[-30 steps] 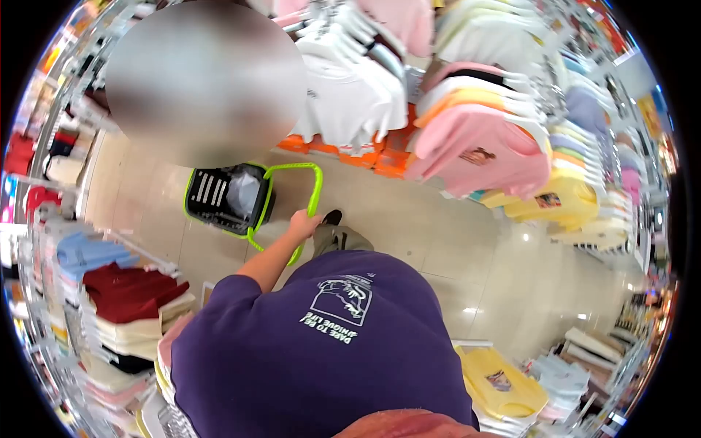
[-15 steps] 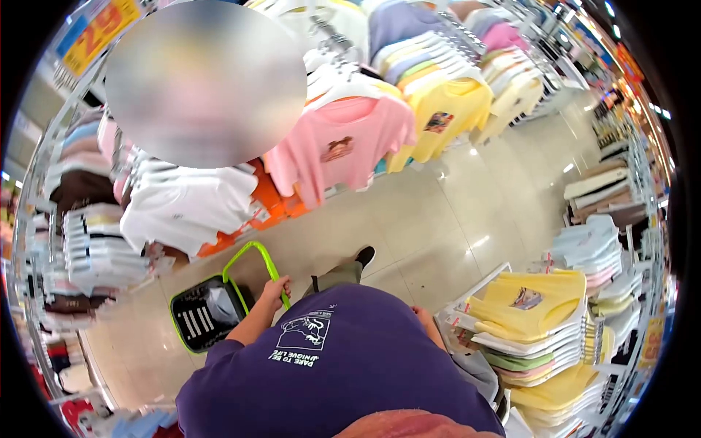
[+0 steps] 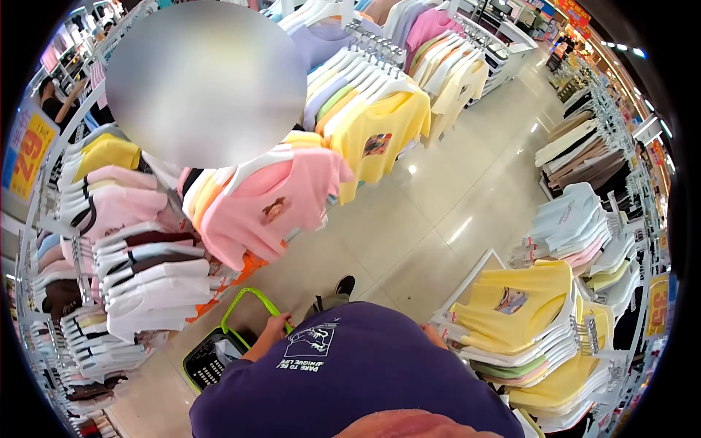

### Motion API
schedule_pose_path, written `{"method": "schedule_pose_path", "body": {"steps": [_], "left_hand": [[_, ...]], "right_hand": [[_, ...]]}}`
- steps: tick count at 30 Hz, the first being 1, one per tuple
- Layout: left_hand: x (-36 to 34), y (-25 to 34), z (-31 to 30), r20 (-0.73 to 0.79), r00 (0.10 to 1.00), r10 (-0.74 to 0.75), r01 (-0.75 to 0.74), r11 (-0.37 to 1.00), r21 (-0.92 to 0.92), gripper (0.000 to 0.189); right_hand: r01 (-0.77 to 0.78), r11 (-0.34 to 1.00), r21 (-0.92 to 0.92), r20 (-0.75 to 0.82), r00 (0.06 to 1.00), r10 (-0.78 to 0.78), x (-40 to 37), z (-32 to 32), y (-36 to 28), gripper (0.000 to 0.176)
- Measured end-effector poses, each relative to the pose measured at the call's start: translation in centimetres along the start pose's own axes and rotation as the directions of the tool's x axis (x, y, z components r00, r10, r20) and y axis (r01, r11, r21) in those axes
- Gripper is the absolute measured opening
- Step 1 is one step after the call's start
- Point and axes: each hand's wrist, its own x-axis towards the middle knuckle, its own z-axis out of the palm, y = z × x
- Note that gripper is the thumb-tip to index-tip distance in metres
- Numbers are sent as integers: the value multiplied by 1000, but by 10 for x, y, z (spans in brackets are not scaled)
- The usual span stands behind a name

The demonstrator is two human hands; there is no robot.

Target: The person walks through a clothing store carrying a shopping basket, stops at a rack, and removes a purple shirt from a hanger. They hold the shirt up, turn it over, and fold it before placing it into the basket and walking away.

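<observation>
My left hand (image 3: 273, 330) is closed round the bright green handle (image 3: 235, 301) of a shopping basket. The black basket (image 3: 206, 363) hangs at my left side, with something pale inside. On the other side, my right hand (image 3: 434, 335) shows only in part beside my purple T-shirt (image 3: 365, 365), its fingers mostly hidden. Nearest to it is a rack of yellow T-shirts (image 3: 522, 292) on hangers. Ahead of my left hand hangs a pink T-shirt (image 3: 274, 197) with a printed picture.
Yellow T-shirts (image 3: 383, 131) and white tops (image 3: 161, 296) hang on racks ahead and to the left. Shiny tiled floor (image 3: 409, 226) runs between the racks. Far right are brown and dark garments (image 3: 584, 157). A 29 price sign (image 3: 33, 157) stands at left, near another person (image 3: 55, 102).
My view has turned and moved forward along the aisle, so the pink and yellow T-shirts sit further left. My left hand still holds the basket.
</observation>
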Motion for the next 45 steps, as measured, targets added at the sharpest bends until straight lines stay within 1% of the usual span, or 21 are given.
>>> {"method": "schedule_pose_path", "body": {"steps": [2,5,6,9,10,12,15,16,18,19,21,22,23,25,26,30,32,36,38,42,45], "left_hand": [[19,-2,9,102,982,158,-172,974,149,17],[42,4,30,159,967,199,-231,946,226,19],[42,8,40,146,973,180,-209,951,227,19],[40,23,65,120,979,167,-200,909,366,25],[42,24,69,121,975,186,-221,861,459,27],[49,23,75,29,981,191,-179,846,502,33],[95,2,75,-88,966,245,-154,809,567,28],[94,3,86,-131,965,227,-118,823,555,27],[89,3,106,-220,957,190,-46,847,530,24],[87,-2,110,-142,949,281,-117,733,671,23],[89,-10,118,56,906,419,-249,420,873,22],[76,-11,130,356,742,568,-458,40,888,26],[74,-9,153,263,822,505,-273,-55,960,30],[67,-6,185,221,834,506,-257,1,966,31],[61,-7,201,222,815,535,-282,31,959,30],[49,15,287,224,814,535,-344,134,929,28],[54,29,325,248,815,523,-371,144,917,28],[75,60,408,300,807,509,-425,147,893,26],[90,75,448,333,801,497,-454,142,880,26],[122,110,524,395,781,483,-516,144,844,24],[144,137,580,437,761,479,-564,156,811,23]], "right_hand": [[25,1000,3,-11,1000,-25,22,-9,7,38],[52,999,13,-31,998,-52,40,-24,6,39],[45,998,36,-17,999,-45,46,-35,0,39],[-18,996,93,-16,1000,19,40,-75,-38,39],[-42,993,114,-22,999,45,42,-86,-47,39],[-51,990,131,-14,999,53,62,-101,-25,39],[-102,979,177,18,995,101,82,-130,-4,38],[-129,973,193,34,992,125,88,-143,3,37],[-120,975,186,20,993,118,100,-171,20,35],[-113,976,185,13,994,112,106,-187,28,34],[-142,965,221,21,990,141,127,-219,51,33],[-155,958,242,25,988,154,138,-236,62,32],[-170,963,208,26,985,168,151,-252,72,32],[-203,971,129,25,979,201,177,-287,88,32],[-215,968,128,49,976,210,195,-305,94,32],[-118,963,241,-26,991,128,246,-371,86,33],[-70,951,300,-55,994,91,263,-396,65,34],[-11,916,401,-46,998,32,305,-438,27,35],[20,923,384,-50,999,-1,322,-460,10,37],[54,956,288,-67,997,-36,355,-501,9,37],[-43,973,226,-28,998,50,355,-542,19,36]]}}
